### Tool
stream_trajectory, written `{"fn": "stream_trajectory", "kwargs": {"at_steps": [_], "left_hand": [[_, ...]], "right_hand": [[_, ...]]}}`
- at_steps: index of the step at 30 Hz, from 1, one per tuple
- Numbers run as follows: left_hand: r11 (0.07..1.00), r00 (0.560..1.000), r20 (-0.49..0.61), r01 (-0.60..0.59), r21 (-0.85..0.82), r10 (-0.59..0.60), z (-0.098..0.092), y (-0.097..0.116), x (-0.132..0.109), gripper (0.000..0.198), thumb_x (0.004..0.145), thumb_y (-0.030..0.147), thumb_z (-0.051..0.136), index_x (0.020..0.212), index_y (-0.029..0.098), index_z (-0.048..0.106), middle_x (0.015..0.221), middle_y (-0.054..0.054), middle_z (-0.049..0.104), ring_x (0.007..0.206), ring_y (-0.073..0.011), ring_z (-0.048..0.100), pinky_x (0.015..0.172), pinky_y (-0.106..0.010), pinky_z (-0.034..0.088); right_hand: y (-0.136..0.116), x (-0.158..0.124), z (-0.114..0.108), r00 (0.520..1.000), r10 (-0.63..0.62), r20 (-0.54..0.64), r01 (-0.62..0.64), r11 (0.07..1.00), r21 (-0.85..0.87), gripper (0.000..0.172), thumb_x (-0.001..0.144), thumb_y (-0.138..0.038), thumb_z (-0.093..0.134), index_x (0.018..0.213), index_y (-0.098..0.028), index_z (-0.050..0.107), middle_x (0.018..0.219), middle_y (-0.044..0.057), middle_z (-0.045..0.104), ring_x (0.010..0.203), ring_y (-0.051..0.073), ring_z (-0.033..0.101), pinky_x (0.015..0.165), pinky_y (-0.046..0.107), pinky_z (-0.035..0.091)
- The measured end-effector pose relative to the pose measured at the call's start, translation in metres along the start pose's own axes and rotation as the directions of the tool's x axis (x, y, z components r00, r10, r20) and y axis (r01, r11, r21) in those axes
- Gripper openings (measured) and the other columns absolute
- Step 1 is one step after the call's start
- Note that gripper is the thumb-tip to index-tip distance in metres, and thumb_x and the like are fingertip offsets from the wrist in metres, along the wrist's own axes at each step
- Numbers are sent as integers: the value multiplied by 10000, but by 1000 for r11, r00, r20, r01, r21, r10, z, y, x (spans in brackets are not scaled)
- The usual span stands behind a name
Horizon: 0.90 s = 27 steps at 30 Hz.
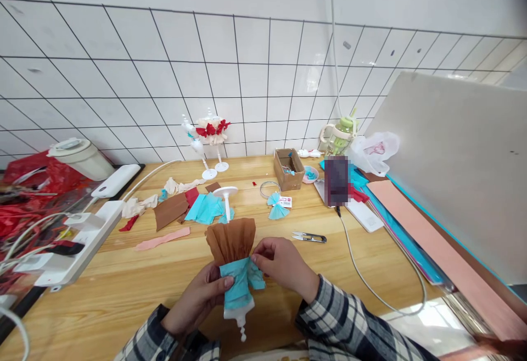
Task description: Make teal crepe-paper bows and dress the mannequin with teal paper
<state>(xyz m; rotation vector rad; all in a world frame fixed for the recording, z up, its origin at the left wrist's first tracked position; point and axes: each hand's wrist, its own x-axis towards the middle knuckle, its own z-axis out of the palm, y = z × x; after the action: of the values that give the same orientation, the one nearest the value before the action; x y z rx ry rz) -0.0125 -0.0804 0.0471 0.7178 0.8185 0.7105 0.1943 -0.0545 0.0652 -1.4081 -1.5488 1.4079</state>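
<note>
A white miniature dress form [239, 312] is held upside down, its round base [225, 191] pointing away and its beaded tip toward me. Blue crepe paper [237, 289] wraps its body, and a pleated brown crepe paper skirt [233, 237] fans out beyond the blue. My left hand [201, 295] is closed around the wrapped body, thumb on the blue paper. The thumb and fingers of my right hand [284, 262] pinch the upper edge of a loose blue crepe paper flap [257, 279] on the form's right side.
Thread snips [308, 237] lie right of my hands, near a blue paper bow [278, 207] and a cardboard box [288, 170]. Paper scraps [171, 211] spread at left beside a power strip [84, 243]. Two decorated dress forms [211, 130] stand behind; a cable [362, 273] loops at right.
</note>
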Motion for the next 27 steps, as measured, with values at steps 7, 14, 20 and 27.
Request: {"fn": "stream_trajectory", "kwargs": {"at_steps": [7,14,20,27], "left_hand": [[987,991,-73,-101,123,111,9,3,3,457,678,304,791,1077,129,656,966,-122,701,783,-235,643,682,-323,513],[968,936,-250,-233,93,249,5,-2,12,393,671,354,787,978,135,675,1011,-115,710,957,-283,634,780,-352,507],[945,862,-405,-326,17,305,6,-5,16,367,610,338,831,871,152,653,830,-36,714,790,-201,647,740,-302,505],[936,828,-446,-345,78,342,11,-3,18,338,589,401,829,756,181,634,654,13,676,783,-221,629,671,-285,493]], "right_hand": [[-6,0,7,991,121,50,-130,964,233,154,705,-315,661,744,-188,584,632,-10,598,554,138,567,512,259,454],[-9,-4,8,968,115,222,-242,658,713,319,659,-253,656,956,-181,565,911,48,670,805,162,643,693,287,504],[10,-2,10,996,-43,-83,79,860,504,391,570,-116,557,939,-201,656,1002,47,653,862,170,563,653,253,463],[13,-2,23,965,-200,-171,215,974,77,144,734,-232,651,857,-209,721,850,39,698,765,171,603,693,294,471]]}}
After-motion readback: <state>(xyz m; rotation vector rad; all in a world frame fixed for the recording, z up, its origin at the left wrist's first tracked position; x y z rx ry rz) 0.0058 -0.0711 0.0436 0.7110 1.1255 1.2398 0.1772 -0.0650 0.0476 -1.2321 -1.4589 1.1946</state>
